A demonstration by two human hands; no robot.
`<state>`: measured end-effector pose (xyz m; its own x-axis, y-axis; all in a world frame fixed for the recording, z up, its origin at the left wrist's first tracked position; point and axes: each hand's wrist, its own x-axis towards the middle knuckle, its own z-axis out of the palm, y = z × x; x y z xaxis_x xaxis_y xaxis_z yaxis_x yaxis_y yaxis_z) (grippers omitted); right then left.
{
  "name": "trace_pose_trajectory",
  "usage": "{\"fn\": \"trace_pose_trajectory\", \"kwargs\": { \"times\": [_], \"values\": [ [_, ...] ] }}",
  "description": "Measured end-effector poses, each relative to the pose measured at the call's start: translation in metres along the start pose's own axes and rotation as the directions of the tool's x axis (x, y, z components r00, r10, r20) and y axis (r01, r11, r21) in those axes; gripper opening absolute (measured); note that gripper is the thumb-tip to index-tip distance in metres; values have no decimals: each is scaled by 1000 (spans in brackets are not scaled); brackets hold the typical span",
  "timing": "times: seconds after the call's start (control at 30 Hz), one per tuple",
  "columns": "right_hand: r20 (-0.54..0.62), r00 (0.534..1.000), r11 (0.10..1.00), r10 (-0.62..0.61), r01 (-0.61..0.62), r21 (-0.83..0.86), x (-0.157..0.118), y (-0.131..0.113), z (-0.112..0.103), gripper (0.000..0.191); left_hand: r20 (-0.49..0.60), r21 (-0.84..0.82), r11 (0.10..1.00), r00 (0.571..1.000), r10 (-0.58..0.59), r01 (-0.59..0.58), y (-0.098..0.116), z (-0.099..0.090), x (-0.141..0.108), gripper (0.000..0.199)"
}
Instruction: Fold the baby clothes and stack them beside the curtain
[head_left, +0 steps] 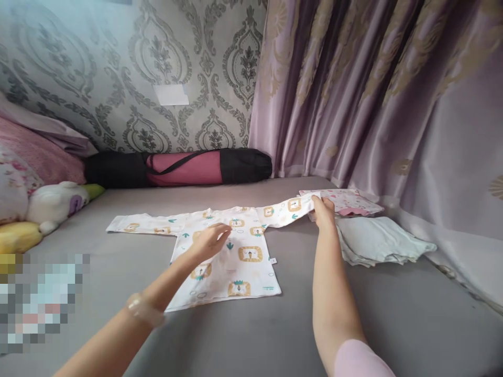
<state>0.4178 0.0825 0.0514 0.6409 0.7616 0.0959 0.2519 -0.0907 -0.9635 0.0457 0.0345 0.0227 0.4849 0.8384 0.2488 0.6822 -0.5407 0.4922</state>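
Note:
A child's long-sleeved white shirt [220, 262] with lion-face and green leaf prints lies spread on the grey bed surface. My right hand [323, 210] grips the cuff of its right-side sleeve, which is stretched out and slightly raised. Over the upper chest of the shirt hovers my left hand [214, 240], fingers loosely bent and a small gap by the thumb, with nothing seen in it. The other sleeve [137, 225] extends flat to the left. A small white tag sticks out at the shirt's right side seam.
Beyond my right hand are a folded pink-patterned garment [353, 201] and a pale folded cloth stack [383, 240]. A black and pink roll bag [184, 167] lies along the wall. Plush toys [55, 204] sit at left, a blurred patch [43, 309] below them. Purple curtains [353, 94] hang at right.

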Motion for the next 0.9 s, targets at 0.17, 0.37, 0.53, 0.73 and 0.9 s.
{"fn": "trace_pose_trajectory", "kwargs": {
  "times": [0.17, 0.37, 0.53, 0.73, 0.9],
  "values": [
    [169, 970, 778, 177, -243, 579, -2, -6, 11, 7, 5, -37, 993, 994, 111, -111, 7, 64, 84, 39],
    [199, 960, 664, 198, -281, 693, 4, -7, 13, 9, 38, 55, 998, 999, 33, -35, 13, 103, 110, 47],
    [209, 947, 563, 243, -313, 765, 13, -6, 14, 2, 125, 161, 987, 992, -9, -12, 15, 109, 104, 60],
    [310, 916, 450, 255, -396, 800, 4, -28, 30, 15, 248, 192, 981, 967, -58, 9, 19, 101, 114, 85],
    [420, 882, 388, 215, -472, 792, -35, -62, 60, 18, 294, 257, 966, 953, -80, 2, 25, 87, 129, 102]
  ]
}}
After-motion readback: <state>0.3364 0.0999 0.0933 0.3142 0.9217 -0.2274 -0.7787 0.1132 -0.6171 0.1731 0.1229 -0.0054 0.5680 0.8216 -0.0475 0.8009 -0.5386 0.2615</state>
